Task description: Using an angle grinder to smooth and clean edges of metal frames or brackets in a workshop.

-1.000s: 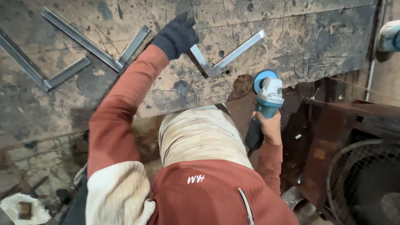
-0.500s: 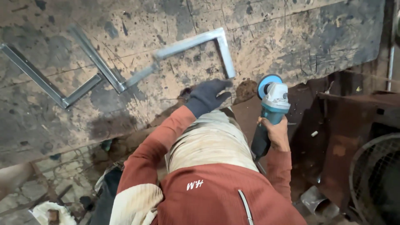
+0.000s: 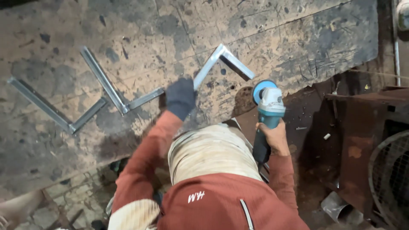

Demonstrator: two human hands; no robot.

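Note:
My left hand (image 3: pixel 180 98), in a dark glove, grips the lower end of a bent steel angle piece (image 3: pixel 215 59). The piece lies on the scarred, stained worktable (image 3: pixel 298 38) with its corner pointing away from me. My bare right hand (image 3: pixel 275 137) holds a teal and white angle grinder (image 3: pixel 269 106) by the body. The grinder's blue disc sits at the table's near edge, just right of the angle piece and apart from it. A red-sleeved torso and a beige cap fill the lower middle of the view.
Two more bent steel angle pieces lie on the table to the left, one (image 3: pixel 106 83) next to my left hand and one (image 3: pixel 42 104) further out. A rusty metal frame (image 3: pixel 362 127) and a round wire guard (image 3: pixel 392 179) stand at the right.
The angle piece has been turned over on the table, and its corner now points away. My left hand left it, drew back, then took its left leg. The grinder barely moved.

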